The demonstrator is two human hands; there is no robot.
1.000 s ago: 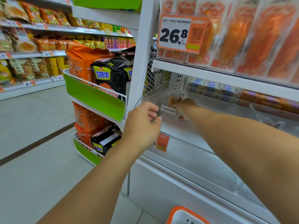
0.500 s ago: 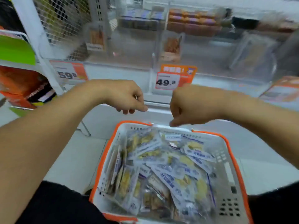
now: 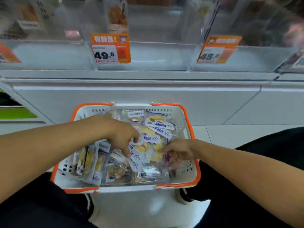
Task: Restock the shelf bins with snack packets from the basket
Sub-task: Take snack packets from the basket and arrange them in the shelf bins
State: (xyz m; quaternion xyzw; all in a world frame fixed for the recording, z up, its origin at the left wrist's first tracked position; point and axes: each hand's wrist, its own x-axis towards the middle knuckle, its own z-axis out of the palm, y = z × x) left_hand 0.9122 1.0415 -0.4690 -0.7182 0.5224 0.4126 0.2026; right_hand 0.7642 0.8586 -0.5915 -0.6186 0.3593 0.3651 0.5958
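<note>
- Basket [image 3: 190,129]: white with an orange rim, lower centre of frame, sitting on the floor between the person's dark-clad legs and in front of the white shelf base.
- Snack packets [image 3: 158,125]: clear with white-and-blue labels and yellowish contents, piled loose in the basket. Those along its left wall stand on edge; the rest lie flat and overlap.
- Left hand [image 3: 121,137]: comes in from frame left and is down in the pile at basket centre. Fingers curled, tips touching packets. Thumb and forefinger look closed on the edge of a white-labelled packet, but blur keeps me from being sure it's a real grip.
- Right hand [image 3: 179,150]: comes in from frame right, at the right side of the pile. Fingers loosely bent and slightly spread, resting on the packets. Lower fingers sit behind clear film, so I can't tell if it holds one.
- Shelf bins [image 3: 148,56]: clear, in a row across the top of the frame, above the basket. The middle bin has one packet standing at its back.
- Price tags: orange "49.8" tag [image 3: 110,48] on the middle bin front, "45.8" tag [image 3: 218,50] on the bin to its right, blurred.
</note>
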